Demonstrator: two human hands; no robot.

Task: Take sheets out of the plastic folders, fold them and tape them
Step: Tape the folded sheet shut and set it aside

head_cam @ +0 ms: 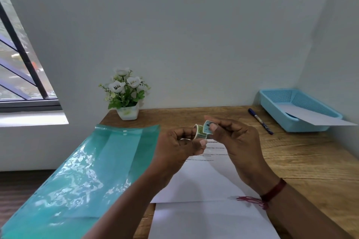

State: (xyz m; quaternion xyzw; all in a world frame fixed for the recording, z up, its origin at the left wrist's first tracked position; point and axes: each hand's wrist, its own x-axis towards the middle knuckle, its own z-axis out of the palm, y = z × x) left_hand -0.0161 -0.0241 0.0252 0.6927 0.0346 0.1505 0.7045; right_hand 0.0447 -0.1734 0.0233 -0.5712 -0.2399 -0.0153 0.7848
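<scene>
Above the desk's middle, tape roll (200, 132): small roll with a green pattern, held in the air over the printed sheet.
Left hand (178, 145): thumb and curled fingers pinch the roll.
Right hand (231, 141): thumb and forefinger pinch the loose tape end (208, 126), drawn a short way off the roll toward 2 o'clock; a red thread band (272, 192) sits on the wrist.
Printed sheet (204, 180): white, flat on the desk under both hands, running toward 6 o'clock.
Writing: bold letters "sealable" show between the hands; the lines below are too small to read.
Lower white paper (209, 221): at 6 o'clock, touching the printed sheet; separate or folded over, cannot tell.
Plastic folder (83, 170): translucent green, at 8 o'clock, overhanging the desk's edge, paper inside.
Pen (260, 121): blue, at 2 o'clock.
Basket (295, 103): pale blue mesh, at 2 o'clock beyond the pen, white paper (318, 118) jutting over its rim.
Flower pot (127, 91): white blooms, at 11 o'clock.
Desk (301, 157): brown wood grain.
Room: pale walls; barred window (19, 64) at 9 o'clock.
</scene>
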